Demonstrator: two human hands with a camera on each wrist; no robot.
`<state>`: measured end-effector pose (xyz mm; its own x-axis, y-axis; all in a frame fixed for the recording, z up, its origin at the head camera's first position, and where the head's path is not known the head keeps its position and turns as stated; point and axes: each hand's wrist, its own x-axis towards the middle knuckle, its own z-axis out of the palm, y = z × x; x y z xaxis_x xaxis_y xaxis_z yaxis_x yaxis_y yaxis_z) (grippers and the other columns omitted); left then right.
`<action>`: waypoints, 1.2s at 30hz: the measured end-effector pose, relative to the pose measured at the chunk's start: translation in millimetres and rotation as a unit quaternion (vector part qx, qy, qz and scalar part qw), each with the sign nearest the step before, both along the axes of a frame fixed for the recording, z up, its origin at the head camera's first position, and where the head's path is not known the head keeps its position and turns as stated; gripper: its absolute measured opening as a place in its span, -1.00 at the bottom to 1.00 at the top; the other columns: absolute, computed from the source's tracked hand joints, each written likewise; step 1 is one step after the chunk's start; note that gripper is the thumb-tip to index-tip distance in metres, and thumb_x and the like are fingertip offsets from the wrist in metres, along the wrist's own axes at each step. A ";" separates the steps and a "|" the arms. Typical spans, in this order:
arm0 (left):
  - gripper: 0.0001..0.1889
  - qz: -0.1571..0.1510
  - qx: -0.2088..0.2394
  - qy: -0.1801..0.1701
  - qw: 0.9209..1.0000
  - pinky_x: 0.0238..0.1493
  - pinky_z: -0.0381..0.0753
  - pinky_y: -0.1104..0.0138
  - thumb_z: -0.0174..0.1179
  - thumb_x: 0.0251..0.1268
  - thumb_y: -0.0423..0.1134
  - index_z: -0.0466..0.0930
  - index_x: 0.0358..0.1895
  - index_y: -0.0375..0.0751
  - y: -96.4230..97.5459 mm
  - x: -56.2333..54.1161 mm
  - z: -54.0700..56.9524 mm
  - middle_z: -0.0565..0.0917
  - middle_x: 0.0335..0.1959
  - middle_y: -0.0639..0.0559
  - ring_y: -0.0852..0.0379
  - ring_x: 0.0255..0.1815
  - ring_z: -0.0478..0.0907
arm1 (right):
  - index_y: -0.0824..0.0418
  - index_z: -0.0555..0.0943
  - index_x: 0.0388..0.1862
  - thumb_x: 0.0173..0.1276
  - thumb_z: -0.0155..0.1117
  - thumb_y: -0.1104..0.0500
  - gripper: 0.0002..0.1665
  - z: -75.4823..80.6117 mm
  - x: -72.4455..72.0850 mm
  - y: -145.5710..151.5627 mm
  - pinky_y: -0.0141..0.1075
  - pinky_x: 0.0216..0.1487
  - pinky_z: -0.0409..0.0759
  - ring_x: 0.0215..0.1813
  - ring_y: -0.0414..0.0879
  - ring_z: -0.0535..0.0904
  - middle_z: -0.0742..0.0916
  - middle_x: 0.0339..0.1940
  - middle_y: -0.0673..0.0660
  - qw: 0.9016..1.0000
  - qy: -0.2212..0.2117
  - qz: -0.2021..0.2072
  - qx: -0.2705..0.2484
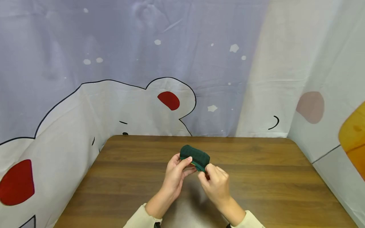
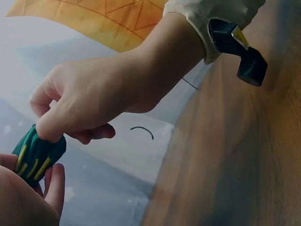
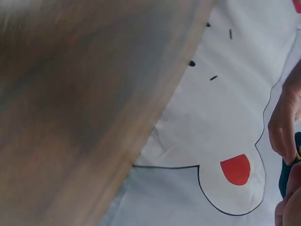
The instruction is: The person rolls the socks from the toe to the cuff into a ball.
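Note:
A dark green roll of soft cloth (image 1: 195, 155), its exact kind hard to tell, is held above the table between both hands. Yellow stripes run across the cloth roll (image 2: 35, 160) in the left wrist view. My left hand (image 1: 173, 180) grips it from the left, thumb on top and fingers beneath. At its right end my right hand (image 1: 217, 184) pinches the edge with curled fingers and thumb. In the right wrist view only a sliver of the cloth (image 3: 284, 179) shows at the right edge, beside the left hand (image 3: 285, 125).
Below the hands spreads a brown wooden table (image 1: 128, 177). A printed fabric curtain (image 1: 119, 47) with cartoon shapes rises behind it and along both sides. A black device (image 2: 240, 49) is strapped on the right wrist.

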<state>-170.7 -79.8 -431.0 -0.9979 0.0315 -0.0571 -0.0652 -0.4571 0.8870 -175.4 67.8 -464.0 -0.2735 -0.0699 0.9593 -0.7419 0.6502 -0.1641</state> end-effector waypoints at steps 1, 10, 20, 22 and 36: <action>-0.69 0.000 0.006 -0.001 1.000 -0.12 0.74 0.20 0.25 0.33 -0.33 0.38 0.02 -0.36 0.9 -0.2 0.1 0.65 -0.25 0.00 0.12 -0.27 0.67 | 0.16 0.29 -0.66 -0.04 0.07 0.34 -0.82 2.5 -0.7 0.3 -0.55 -0.66 0.05 -0.64 -0.41 0.04 0.29 -0.76 -0.14 1.000 0.019 -0.006 0.013; -0.70 0.031 0.035 0.005 0.999 -0.26 0.71 0.30 0.22 0.32 -0.40 0.38 0.01 -0.41 6.1 -3.9 3.5 0.58 -0.22 -0.05 0.18 -0.27 0.60 | 0.10 0.20 -0.77 0.03 -0.04 0.40 -0.68 20.7 2.9 0.4 -0.52 -0.63 -0.07 -0.64 -0.37 -0.12 0.17 -0.76 -0.13 0.981 0.169 0.046 0.088; -0.64 -0.031 -0.036 0.020 0.999 -0.18 0.72 0.27 0.30 0.31 -0.38 0.45 0.10 -0.42 -2.2 -9.7 -0.5 0.63 -0.17 -0.01 0.15 -0.18 0.65 | 0.14 0.43 -0.61 0.41 0.08 0.21 -0.67 5.9 5.0 12.3 -0.54 -0.60 0.12 -0.65 -0.42 0.11 0.38 -0.73 -0.15 0.993 0.029 0.070 0.093; -0.63 -0.039 -0.048 0.025 0.998 -0.17 0.72 0.28 0.31 0.32 -0.37 0.48 0.12 -0.43 -7.6 -12.6 -1.5 0.64 -0.16 -0.01 0.14 -0.17 0.65 | 0.16 0.50 -0.49 0.41 0.16 0.20 -0.77 5.0 6.4 17.1 -0.52 -0.56 0.30 -0.62 -0.37 0.30 0.48 -0.66 -0.11 0.994 -0.043 0.087 0.050; -0.60 -0.116 -0.176 0.019 0.977 -0.21 0.72 0.32 0.34 0.35 -0.26 0.60 0.12 -0.49 -22.2 -17.6 -10.1 0.73 -0.23 0.01 0.20 -0.28 0.66 | 0.37 0.47 0.29 0.46 0.31 0.12 -0.46 28.9 -4.7 38.4 -0.20 -0.07 0.71 -0.05 -0.05 0.69 0.68 -0.02 0.25 0.717 -0.613 0.275 -0.185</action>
